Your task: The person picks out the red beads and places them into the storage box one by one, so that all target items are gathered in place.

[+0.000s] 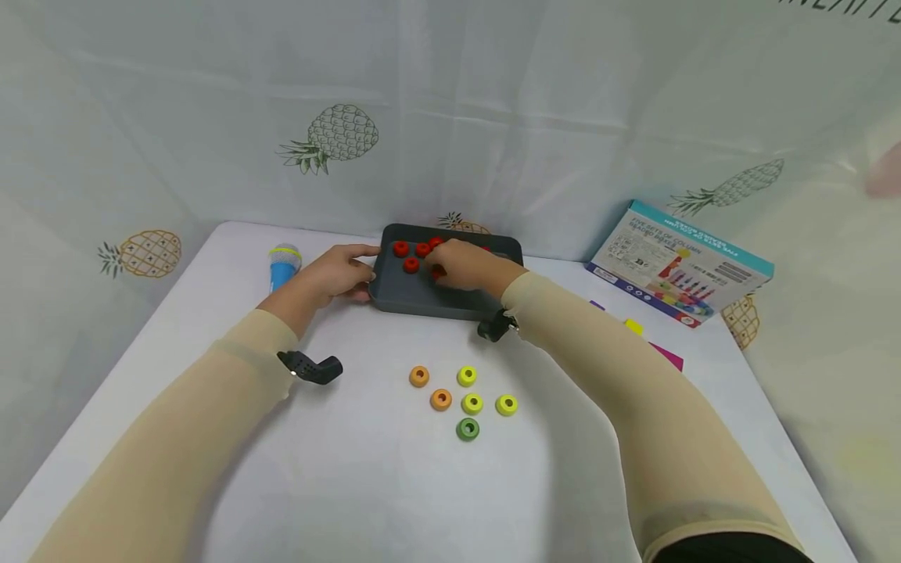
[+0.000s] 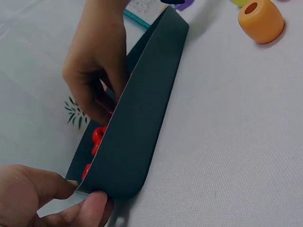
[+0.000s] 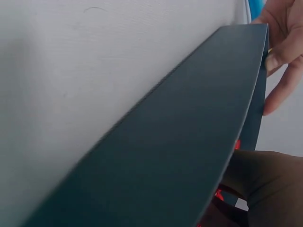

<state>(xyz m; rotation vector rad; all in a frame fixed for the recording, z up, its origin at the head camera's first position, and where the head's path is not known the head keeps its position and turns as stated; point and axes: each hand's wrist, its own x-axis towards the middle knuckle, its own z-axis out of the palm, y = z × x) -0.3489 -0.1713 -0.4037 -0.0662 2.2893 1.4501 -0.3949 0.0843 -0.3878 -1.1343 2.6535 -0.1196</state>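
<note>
A dark grey tray (image 1: 450, 303) lies at the back of the white table, with several red beads (image 1: 411, 266) in its left and middle part. My left hand (image 1: 336, 274) holds the tray's left end; in the left wrist view its thumb and fingers pinch the rim at the corner. Over the tray's middle, my right hand (image 1: 464, 264) reaches down with bent fingers. At its fingertips is a red bead (image 1: 438, 272), which the fingers seem to pinch, partly hidden by the hand. Other beads behind that hand are partly covered.
In front of the tray stand two orange beads (image 1: 441, 399), several yellow beads (image 1: 472, 403) and a green bead (image 1: 468, 428). A blue toy microphone (image 1: 283, 270) lies beyond my left wrist. At the right back leans a toy box (image 1: 679, 266), with coloured pieces (image 1: 633, 326) partly behind my right arm.
</note>
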